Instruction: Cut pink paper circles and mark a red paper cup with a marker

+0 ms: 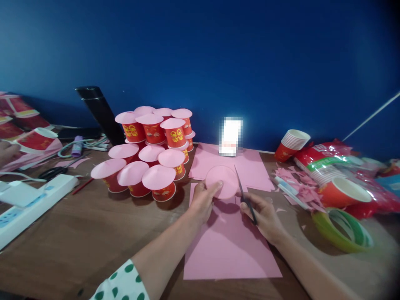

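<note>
Centrally, the left grip is clamped on a pink paper disc, thumb on its face and fingers behind, held above a pink sheet. The right grip is closed round black-handled scissors, their blade just beside the disc's right edge. The disc is probably very light, dry rather than slippery, and quick to crease or tear; a gentle pinch near the rim, opposite the blade, should suit it. Whether it is one layer or several, I cannot tell. Behind it lie more pink sheets, too overlapped to count, and one glowing, pixelated rectangle. To the left on the brown worktop, at least twelve red cups with pink tops stand in tiers, others partly hidden. Rightward are uncounted paper scraps, one stack of cups, one separate cup on its side and a yellow-green tape ring. Far left are one power strip, one purple-capped tube and another person's hand.
</note>
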The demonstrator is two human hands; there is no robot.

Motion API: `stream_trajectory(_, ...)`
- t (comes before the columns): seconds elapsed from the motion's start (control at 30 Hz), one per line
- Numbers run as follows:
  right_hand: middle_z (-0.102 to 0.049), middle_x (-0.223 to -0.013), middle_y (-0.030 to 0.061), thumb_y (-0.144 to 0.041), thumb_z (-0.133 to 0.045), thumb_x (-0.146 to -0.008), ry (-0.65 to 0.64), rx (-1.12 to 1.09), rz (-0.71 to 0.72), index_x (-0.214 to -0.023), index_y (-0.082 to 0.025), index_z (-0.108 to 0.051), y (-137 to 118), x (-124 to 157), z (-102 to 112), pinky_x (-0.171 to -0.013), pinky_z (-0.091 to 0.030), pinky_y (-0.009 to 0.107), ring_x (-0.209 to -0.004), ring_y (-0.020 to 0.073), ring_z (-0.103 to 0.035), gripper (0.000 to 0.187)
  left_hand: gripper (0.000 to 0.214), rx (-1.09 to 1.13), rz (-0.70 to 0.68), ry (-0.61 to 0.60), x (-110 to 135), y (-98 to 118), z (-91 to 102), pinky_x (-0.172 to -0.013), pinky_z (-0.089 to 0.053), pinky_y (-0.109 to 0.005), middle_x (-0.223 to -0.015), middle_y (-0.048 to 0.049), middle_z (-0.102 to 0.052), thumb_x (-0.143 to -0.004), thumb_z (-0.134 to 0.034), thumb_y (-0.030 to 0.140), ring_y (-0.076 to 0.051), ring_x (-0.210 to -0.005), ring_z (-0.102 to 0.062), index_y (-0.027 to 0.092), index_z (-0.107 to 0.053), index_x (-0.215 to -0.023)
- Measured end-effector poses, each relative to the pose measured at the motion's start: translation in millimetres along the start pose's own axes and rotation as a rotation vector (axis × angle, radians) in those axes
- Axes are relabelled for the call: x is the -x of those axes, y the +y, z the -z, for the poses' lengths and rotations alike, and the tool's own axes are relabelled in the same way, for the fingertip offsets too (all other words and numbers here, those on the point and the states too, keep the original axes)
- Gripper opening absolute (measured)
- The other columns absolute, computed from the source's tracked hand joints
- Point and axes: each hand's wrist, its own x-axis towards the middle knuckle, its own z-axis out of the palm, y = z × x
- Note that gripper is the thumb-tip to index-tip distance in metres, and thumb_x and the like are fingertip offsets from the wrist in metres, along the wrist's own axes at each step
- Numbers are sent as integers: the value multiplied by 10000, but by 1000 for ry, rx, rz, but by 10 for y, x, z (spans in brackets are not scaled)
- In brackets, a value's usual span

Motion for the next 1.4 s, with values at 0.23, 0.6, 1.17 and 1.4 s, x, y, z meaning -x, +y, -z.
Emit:
stream_trajectory(0.23, -498, -483, -49, -548, -733, -684, -6, 16, 6, -1132, -148, -665, -7, 5, -1, -377, -355, 209, -397, 78, -411, 605, 314, 20, 29, 44, 5, 25, -24, -586, -511, -251, -711, -71, -719, -557, -829, 281, -169, -630, -657, 112, -695, -786)
stream_trajectory(0.6, -476, -501, -57, -568, -748, -655, -11, 17, -28, -1120, -152, -664, -16, 5, -6, -394, -358, 215, -410, 76, -405, 630, 331, 7, 19, 48, -5, 21, -8, -554, -495, -232, -681, -48, -704, -547, -837, 304, -148, -598, -637, 119, -690, -780)
stream_trajectory(1.17, -499, -581, -50, -481, -805, -627, 3, -26, 0, -1065, -168, -676, 4, 9, 5, -402, -366, 204, -455, 74, -425, 554, 390, -23, 35, -35, -11, 0, 18, -704, -552, -308, -760, -108, -728, -582, -818, 307, -223, -736, -690, 90, -700, -884)
stream_trajectory(1.4, -485, -542, -60, -495, -799, -626, 2, -19, -21, -1089, -159, -665, 8, -7, 2, -396, -371, 208, -435, 76, -421, 587, 360, -21, 40, -40, -9, 6, 16, -705, -552, -304, -757, -100, -729, -608, -800, 294, -219, -730, -691, 94, -697, -889)
